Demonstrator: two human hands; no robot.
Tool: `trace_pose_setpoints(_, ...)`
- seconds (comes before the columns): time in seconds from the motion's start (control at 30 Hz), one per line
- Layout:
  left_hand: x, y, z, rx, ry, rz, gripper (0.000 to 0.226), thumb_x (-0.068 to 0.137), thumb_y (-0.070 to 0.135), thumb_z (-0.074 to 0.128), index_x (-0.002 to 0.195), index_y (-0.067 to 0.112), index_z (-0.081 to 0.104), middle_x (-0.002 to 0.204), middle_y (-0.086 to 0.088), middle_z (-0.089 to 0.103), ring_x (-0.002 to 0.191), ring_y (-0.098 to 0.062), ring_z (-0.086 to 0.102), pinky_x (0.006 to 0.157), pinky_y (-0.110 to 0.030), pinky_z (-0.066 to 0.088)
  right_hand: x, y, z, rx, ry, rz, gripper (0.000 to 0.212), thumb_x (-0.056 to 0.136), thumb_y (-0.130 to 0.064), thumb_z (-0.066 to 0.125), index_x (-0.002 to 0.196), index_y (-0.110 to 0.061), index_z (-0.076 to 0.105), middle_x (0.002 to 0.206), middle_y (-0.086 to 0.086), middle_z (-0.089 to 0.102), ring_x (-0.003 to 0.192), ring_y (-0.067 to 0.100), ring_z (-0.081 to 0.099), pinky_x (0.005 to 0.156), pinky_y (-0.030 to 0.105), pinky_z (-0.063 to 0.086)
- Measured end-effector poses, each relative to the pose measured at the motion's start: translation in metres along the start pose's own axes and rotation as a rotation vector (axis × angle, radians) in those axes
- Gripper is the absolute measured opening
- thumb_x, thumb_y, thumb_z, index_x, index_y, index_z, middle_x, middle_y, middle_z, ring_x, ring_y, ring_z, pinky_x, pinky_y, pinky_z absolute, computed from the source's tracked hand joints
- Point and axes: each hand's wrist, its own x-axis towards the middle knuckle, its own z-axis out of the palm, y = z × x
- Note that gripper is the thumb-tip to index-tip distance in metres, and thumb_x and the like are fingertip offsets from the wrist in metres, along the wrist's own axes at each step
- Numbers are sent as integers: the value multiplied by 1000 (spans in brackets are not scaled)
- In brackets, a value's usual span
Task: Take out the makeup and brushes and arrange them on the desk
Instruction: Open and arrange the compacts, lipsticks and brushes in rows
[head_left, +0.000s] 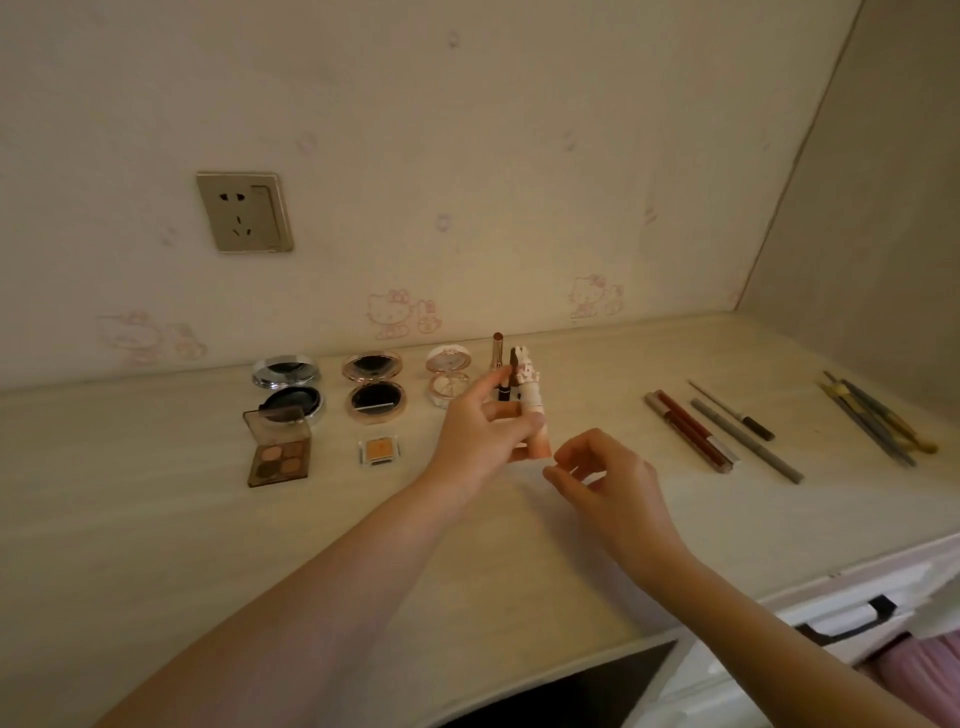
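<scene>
The left hand (483, 431) grips a tube (527, 387), white and patterned above and peach below, with fingers and thumb curled round its lower half; the tube stands upright near the middle of the desk (156, 519), and whether its base touches the desktop cannot be told. Just behind the tube stands a gold lipstick (497, 345), also upright; something dark shows between the two, too small to make out.

The right hand (608, 478) hovers just right of the tube and nearer the camera; its fingers are loosely curled, thumb and forefinger close together, and nothing shows in its hold.

Left of the tube, three round compacts lie open in a row along the wall: a pale one (449, 375) closest to the tube, then a rose-gold one (372, 384), then a silver one (287, 387). Also left of the tube but nearer the camera lie a small square orange pan (378, 450) and, farther left, a four-colour eyeshadow palette (279, 452) with its lid up.

Right of the tube, well apart, lie red-brown pencils (691, 431), a grey pencil (748, 441) and a thin liner (732, 410), side by side; farther right still lies a bundle of brushes (878, 421).
</scene>
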Motion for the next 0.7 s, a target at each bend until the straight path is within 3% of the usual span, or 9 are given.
trace_pose_setpoints(0.27,-18,13,-56,243,20,50,32,82,10,71,111,19,61,103,0,71,87,-16,70,78,-35,60,6,-22,32,67,-161,20,5,91,-33,60,96,-35,59,92,-18,61,87,-4,57,69,12,44)
trace_pose_setpoints(0.4,-31,6,-80,341,-22,116,28,85,15,71,111,23,66,94,8,72,75,-7,68,60,-21,56,13,-39,46,292,-120,44,15,90,-38,60,103,-31,61,96,-14,65,88,1,61,75,20,50)
trace_pose_setpoints(0.5,-37,-3,-93,428,-9,149,26,86,22,70,111,29,69,97,14,71,78,-9,67,62,-22,55,17,-51,55,423,-183,100,29,85,-42,66,110,-31,59,98,-9,67,89,10,65,77,31,55)
trace_pose_setpoints(0.7,-49,-19,-106,471,33,221,31,83,12,72,111,27,69,102,8,69,85,-8,66,75,-20,55,18,-57,74,451,-215,101,18,81,-31,73,96,-26,65,88,-8,71,84,12,67,71,25,55)
